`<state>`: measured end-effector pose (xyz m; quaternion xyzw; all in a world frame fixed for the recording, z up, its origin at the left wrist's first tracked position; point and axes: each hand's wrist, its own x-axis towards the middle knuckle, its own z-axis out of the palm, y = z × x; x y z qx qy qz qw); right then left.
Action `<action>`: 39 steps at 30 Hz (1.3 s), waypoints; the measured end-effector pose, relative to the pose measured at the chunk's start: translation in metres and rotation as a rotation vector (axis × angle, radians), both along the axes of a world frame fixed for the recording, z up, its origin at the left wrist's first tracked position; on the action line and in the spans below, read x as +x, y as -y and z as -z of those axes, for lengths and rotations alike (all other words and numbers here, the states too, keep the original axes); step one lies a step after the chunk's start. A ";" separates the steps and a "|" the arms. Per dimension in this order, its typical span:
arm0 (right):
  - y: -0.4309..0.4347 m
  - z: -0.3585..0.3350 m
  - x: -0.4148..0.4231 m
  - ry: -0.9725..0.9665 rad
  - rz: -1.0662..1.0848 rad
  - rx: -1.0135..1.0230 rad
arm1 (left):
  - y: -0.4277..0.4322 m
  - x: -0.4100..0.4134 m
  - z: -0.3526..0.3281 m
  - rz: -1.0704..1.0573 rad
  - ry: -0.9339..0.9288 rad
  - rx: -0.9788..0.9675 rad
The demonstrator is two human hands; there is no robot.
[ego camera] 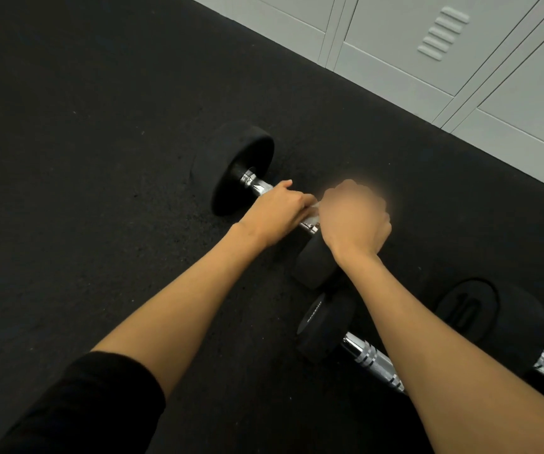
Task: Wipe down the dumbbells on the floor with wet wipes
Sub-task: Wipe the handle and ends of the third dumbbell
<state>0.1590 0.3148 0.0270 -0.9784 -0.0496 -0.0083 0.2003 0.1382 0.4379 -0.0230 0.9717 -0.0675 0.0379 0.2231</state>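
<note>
Head view: one readable mark, a raised "10", is showing on a round end cap (463, 312) at lower right. Small print is running along the head of the second dumbbell (326, 326) beside it, too small to read.

Dumbbell (241, 168) being worked is lying on the floor (84, 158) mid-frame. It has matte black round heads and a chrome handle with ringed collars.

Left hand (277, 208) is gripping the handle, fingers curled over the bar. Right hand (355, 217) is sitting over the handle's near end, just above the near head, fingers curled in like a fist. It's blurred, so I cannot tell what it's holding. A pale sliver (315, 204) is showing on the bar between the hands; wipe or glare, cannot tell.

Second dumbbell is lying just below the near head, with its chrome handle passing under the right forearm.

Floor is looking like black speckled rubber, grainy. Grey sheet-metal lockers (444, 34) are running along the top right, one door showing slotted vents.
</note>
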 end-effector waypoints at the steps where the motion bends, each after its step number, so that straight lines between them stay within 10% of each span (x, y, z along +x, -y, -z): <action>1: 0.001 0.000 0.001 -0.004 0.001 0.002 | 0.005 -0.001 0.002 -0.025 0.005 -0.020; 5: 0.000 0.000 0.002 -0.020 0.010 0.008 | 0.017 -0.047 0.007 -0.092 0.087 -0.378; 12: -0.001 -0.001 0.002 -0.017 0.025 -0.006 | 0.006 -0.058 0.009 -1.170 -0.144 -1.390; 15: -0.002 0.000 0.001 -0.008 0.020 -0.004 | -0.001 -0.034 0.002 -1.210 -0.136 -1.746; 21: -0.001 0.002 0.001 0.011 0.010 -0.012 | 0.033 -0.028 0.003 -1.117 -0.210 -1.280; 32: 0.000 0.004 0.002 0.020 0.000 -0.015 | 0.007 -0.011 0.005 -1.188 -0.053 -1.828; 39: 0.001 0.002 0.007 0.003 -0.001 -0.010 | 0.029 -0.013 0.002 -1.165 -0.277 -1.186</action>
